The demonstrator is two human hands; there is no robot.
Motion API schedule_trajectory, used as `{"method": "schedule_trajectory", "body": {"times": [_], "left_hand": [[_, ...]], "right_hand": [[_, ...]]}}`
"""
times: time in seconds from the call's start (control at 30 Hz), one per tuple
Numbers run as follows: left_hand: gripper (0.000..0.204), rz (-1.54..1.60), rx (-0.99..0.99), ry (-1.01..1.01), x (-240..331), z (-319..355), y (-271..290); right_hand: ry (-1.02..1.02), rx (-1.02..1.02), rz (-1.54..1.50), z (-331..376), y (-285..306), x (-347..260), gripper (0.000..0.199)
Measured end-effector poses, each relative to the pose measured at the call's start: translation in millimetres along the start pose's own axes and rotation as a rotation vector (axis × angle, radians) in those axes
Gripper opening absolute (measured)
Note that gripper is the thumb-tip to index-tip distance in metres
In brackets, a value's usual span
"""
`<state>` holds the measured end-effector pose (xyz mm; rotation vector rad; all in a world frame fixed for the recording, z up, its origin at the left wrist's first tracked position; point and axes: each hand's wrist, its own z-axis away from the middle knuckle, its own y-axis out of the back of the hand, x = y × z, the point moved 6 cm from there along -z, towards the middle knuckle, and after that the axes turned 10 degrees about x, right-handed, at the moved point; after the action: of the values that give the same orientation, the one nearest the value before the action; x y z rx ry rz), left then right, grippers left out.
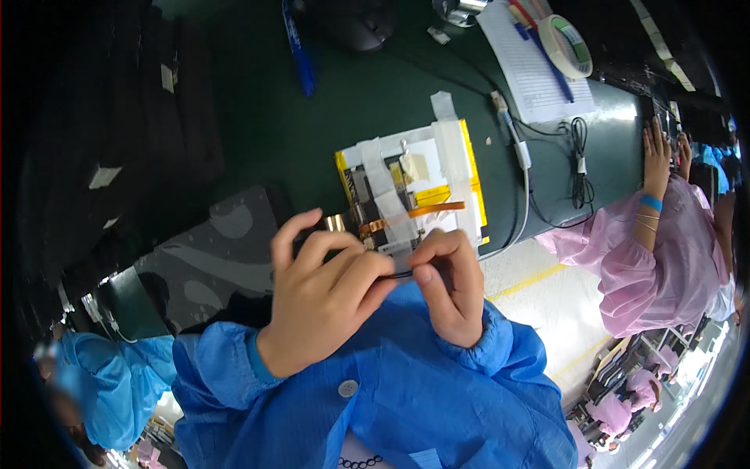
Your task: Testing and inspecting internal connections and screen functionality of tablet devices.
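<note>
Near the table's front edge, my left hand (pixel 316 301) and my right hand (pixel 453 291) meet, fingers closed on a small, thin black piece (pixel 401 274). Most of that piece is hidden by my fingers, so its kind is unclear. Just beyond them lies a circuit board (pixel 361 187), fixed with strips of whitish tape (pixel 381 184) onto a white and yellow backing (pixel 471 168). An orange flex cable (pixel 437 209) runs across the board to the right. A gold-coloured metal part (pixel 334 223) sits at the board's left edge, beside my left fingers.
A grey cable (pixel 525 187) and a bundled black cable (pixel 580 168) lie right of the board. Farther back are a blue pen (pixel 301 59), a black mouse (pixel 363 27), paper (pixel 523 70) and a tape roll (pixel 566 47). Co-workers sit at both sides; one arm (pixel 650 187) rests at right.
</note>
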<state>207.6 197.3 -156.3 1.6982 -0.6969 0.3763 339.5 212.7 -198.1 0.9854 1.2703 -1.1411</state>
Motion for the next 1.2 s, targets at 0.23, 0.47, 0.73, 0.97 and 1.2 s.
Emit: {"method": "schedule_trajectory", "body": {"times": [0.23,0.47,0.73,0.97,1.2], "left_hand": [[0.012,-0.236,-0.013,0.035,-4,3,19],[0.016,-0.324,0.086,-0.068,-3,-7,9],[0.014,-0.501,0.129,-0.161,-22,-10,6],[0.013,-0.52,0.071,-0.161,-23,-12,1],[0.013,-0.502,0.056,-0.145,-23,-11,-1]], "right_hand": [[-0.311,-0.077,-0.074,2,-7,11,0.015],[-0.169,-0.055,0.086,-11,-12,4,0.022],[0.227,0.074,0.59,-19,-10,-4,0.028],[0.341,0.064,0.681,-21,-10,-3,0.02],[0.353,0.032,0.681,-20,-10,0,0.024]]}}
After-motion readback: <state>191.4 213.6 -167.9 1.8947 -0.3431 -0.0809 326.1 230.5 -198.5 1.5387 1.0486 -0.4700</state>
